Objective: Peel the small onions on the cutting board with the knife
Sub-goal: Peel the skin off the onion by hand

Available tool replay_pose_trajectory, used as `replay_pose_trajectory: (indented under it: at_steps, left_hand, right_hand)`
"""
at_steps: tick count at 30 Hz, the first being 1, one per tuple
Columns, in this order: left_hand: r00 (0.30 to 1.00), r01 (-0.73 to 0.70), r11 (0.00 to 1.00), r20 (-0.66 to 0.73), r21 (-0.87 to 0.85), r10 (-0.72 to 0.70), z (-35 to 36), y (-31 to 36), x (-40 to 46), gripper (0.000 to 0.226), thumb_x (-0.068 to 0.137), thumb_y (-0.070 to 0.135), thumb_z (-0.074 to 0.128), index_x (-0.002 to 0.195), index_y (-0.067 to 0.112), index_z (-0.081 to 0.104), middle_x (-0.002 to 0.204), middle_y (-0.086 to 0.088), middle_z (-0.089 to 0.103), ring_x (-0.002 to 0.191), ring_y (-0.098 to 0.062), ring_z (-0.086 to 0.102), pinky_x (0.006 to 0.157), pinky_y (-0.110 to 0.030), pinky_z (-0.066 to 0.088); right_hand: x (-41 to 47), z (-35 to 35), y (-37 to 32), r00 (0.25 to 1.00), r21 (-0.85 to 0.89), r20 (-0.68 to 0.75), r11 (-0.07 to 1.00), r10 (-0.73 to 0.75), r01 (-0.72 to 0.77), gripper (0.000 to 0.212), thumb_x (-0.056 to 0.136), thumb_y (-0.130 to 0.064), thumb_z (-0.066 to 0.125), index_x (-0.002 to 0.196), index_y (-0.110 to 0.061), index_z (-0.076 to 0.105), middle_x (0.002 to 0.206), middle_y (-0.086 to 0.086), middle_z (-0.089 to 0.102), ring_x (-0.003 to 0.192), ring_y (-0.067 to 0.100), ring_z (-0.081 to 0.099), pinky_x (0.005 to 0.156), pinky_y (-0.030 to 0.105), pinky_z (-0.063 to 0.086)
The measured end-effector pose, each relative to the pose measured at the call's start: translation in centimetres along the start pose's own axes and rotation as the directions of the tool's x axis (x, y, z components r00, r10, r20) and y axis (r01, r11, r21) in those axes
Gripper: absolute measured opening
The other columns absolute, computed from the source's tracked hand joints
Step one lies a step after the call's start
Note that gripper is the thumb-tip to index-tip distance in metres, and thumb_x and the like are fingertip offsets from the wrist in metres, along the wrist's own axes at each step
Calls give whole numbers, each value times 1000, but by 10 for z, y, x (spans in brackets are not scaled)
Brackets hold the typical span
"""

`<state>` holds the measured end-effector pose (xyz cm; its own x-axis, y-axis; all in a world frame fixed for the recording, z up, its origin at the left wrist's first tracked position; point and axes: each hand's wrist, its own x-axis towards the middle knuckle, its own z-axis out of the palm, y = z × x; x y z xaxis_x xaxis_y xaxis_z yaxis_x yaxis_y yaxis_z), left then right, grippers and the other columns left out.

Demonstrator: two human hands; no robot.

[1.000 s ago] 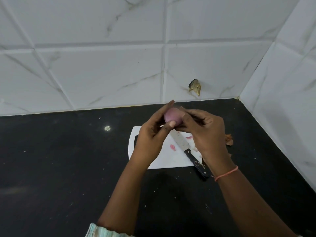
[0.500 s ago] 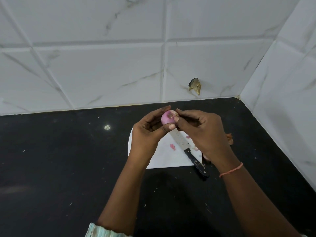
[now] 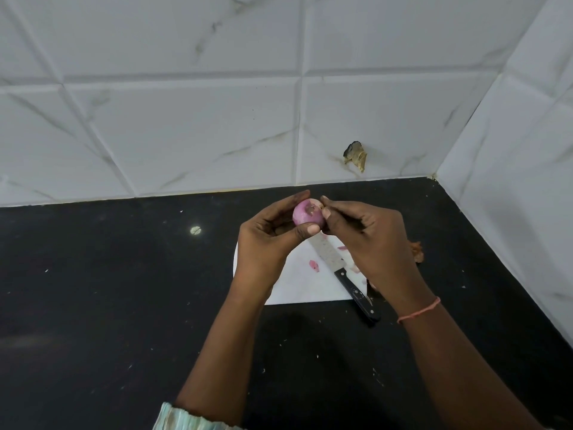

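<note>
Above the white plastic cutting board (image 3: pixel 288 288), where the black-handled steel knife (image 3: pixel 342 270) lies diagonally, the left hand (image 3: pixel 266 243) cradles a small round pink onion (image 3: pixel 307 216), mostly peeled and glossy; the right hand (image 3: pixel 372 240) pinches its top edge.

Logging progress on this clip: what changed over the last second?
The left hand turned the onion, exposing a dark patch, while the right hand picked at its top. Knife stays untouched on the cutting board.
</note>
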<state>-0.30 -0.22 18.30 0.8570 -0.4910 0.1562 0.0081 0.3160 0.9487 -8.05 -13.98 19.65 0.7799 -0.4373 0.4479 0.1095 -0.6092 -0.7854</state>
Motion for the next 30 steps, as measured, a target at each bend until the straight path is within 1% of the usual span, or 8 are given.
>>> replay_pose_trajectory:
  at_steps: [8,13,16,18,21,23,28,30]
  left_hand:
    - [1000,-8,999,-20,46,9,2,1,-2,46,72,-6,80,113,15,71,105,-1,77,100,-13,73,81,-19,56]
    - [999,-5,998,-37,68,8,2,1,-2,46,72,-4,81,114,13,72,106,-2,77,102,-14,72,83,-20,56]
    - [999,6,998,-41,70,-3,2,-1,-3,45,73,-3,81,113,15,72,106,-2,77,102,-15,72,84,-21,56]
    - [999,14,997,-45,73,-10,2,-1,-3,44,73,-2,81,111,17,72,105,1,77,101,-13,72,83,-21,56]
    - [995,17,996,-95,89,-8,3,-3,-3,42,71,0,83,108,16,71,102,3,77,97,-10,72,78,-20,56]
    - [991,7,993,-131,115,8,4,-4,-2,42,69,3,86,106,14,69,103,2,76,96,-12,72,79,-22,57]
    - [987,-46,970,-135,240,81,7,-5,-4,42,67,3,89,100,17,65,102,7,74,92,-7,72,79,-21,56]
    - [986,-76,957,-120,281,113,8,-5,-5,42,66,4,89,98,16,64,99,10,74,92,-6,72,79,-19,56]
  right_hand:
    - [-2,2,1,996,-58,-13,995,-83,83,25,92,-22,64,115,-13,70,100,-12,68,91,2,68,79,18,56]
    - [-1,3,5,996,-90,-24,992,-91,88,23,93,-22,65,110,-10,73,99,0,75,87,8,70,79,26,58]
    - [2,2,5,999,-109,-22,993,-44,41,23,92,-20,66,111,-11,73,100,0,75,87,8,70,82,27,58]
    - [3,2,5,999,-45,-26,999,20,-21,19,92,-17,66,108,-12,74,97,-1,75,85,7,71,81,27,59]
    - [0,4,2,989,153,-59,980,138,-127,13,92,-13,66,103,-12,73,94,-1,74,85,12,72,76,33,61]
    - [-5,7,0,988,200,-46,970,151,-139,15,90,-17,68,105,-13,71,97,-2,73,91,11,71,77,33,61]
    - [-8,8,4,994,68,-65,994,92,-87,13,87,-15,71,101,-13,73,94,-4,74,91,10,69,82,35,59]
    - [-5,5,4,997,-11,-75,999,33,-34,10,88,-14,71,97,-14,73,90,-5,72,87,7,68,80,26,58]
